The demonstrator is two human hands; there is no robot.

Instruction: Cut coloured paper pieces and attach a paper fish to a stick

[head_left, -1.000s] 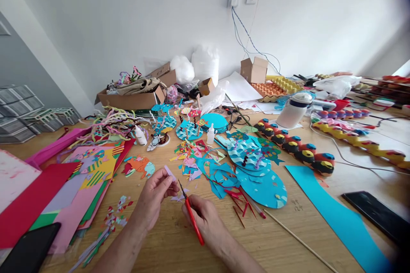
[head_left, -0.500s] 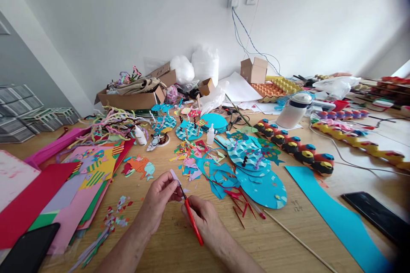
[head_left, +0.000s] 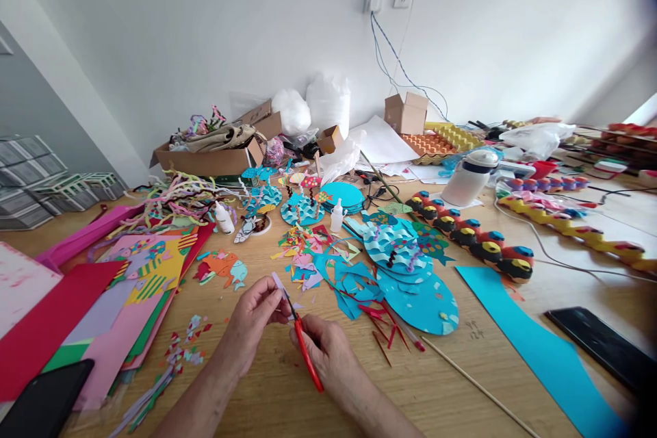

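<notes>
Between the fingertips of my left hand (head_left: 261,311) is a small piece of lilac paper (head_left: 278,283), pinched with one end poking up. My right hand (head_left: 328,345) is closed on red-handled scissors (head_left: 309,363), their dark blades at the paper's edge. Both hands are held above the wooden table, close together. Just beyond them lie loose paper scraps (head_left: 308,267) in mixed colours and cut blue paper pieces (head_left: 354,287). Orange and blue paper fish (head_left: 226,268) rest left of the scraps. Tiny paper bits (head_left: 189,342) and thin strips (head_left: 148,400) lie left of my left forearm.
Coloured paper sheets (head_left: 102,308) are stacked at left beside a phone (head_left: 48,397). Blue paper discs (head_left: 421,301), a thin wooden stick (head_left: 472,383), a blue sheet (head_left: 538,349) and another phone (head_left: 606,345) lie right. Glue bottles (head_left: 337,216) and a cardboard box (head_left: 210,159) stand farther back.
The scissors' red handles have spread apart a little in my right hand. My left hand still pinches the lilac paper in nearly the same place.
</notes>
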